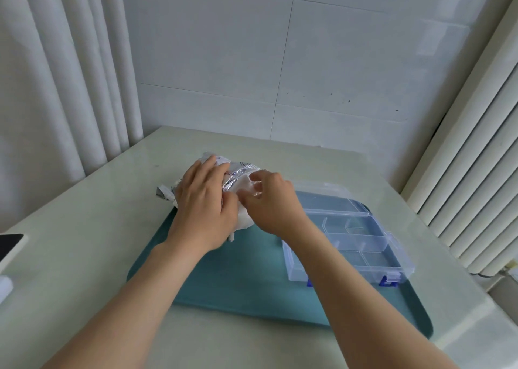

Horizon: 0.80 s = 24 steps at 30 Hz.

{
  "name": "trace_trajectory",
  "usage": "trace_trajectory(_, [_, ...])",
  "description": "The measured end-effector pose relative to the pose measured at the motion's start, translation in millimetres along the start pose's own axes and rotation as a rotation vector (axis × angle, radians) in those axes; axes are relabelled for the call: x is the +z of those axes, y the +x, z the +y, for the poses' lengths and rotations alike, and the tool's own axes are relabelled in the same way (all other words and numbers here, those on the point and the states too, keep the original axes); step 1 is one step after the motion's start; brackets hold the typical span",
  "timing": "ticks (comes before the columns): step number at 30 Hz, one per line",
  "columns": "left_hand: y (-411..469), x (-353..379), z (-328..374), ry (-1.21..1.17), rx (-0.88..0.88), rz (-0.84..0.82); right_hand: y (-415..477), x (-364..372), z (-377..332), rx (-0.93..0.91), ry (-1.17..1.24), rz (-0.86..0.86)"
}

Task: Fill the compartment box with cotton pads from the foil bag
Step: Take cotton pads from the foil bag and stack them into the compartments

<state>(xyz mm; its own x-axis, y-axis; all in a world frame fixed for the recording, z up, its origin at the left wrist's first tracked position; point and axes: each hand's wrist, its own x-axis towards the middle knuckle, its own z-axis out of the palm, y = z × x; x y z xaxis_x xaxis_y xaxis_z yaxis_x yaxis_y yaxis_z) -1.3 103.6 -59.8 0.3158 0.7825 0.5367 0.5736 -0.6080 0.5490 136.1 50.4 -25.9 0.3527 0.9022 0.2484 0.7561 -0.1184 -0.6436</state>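
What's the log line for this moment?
left hand holds foil bag | right hand pinches cotton pads | compartment box open, looks empty, on tray

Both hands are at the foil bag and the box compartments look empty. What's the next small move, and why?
Probably draw the right hand back toward the compartment box, pulling out the cotton pads it seems to pinch at the open mouth of the foil bag. The left hand holds the bag steady, and the box lies open with its compartments empty.

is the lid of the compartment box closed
No, the compartment box has its clear lid swung back flat on the tray, leaving the compartments exposed.
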Motion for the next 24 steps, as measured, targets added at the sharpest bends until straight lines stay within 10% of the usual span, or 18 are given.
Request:
trace_trajectory(12, [-4.5,7.3,-4.2,0.188,0.06,0.028,-11.6,-20.0,-2.2,0.046,0.348,0.117])
trace_trajectory(24, [-16.4,3.9,43.0,-0.211,0.313,0.222,-43.4,-79.7,45.5,-0.044,0.637,0.072])
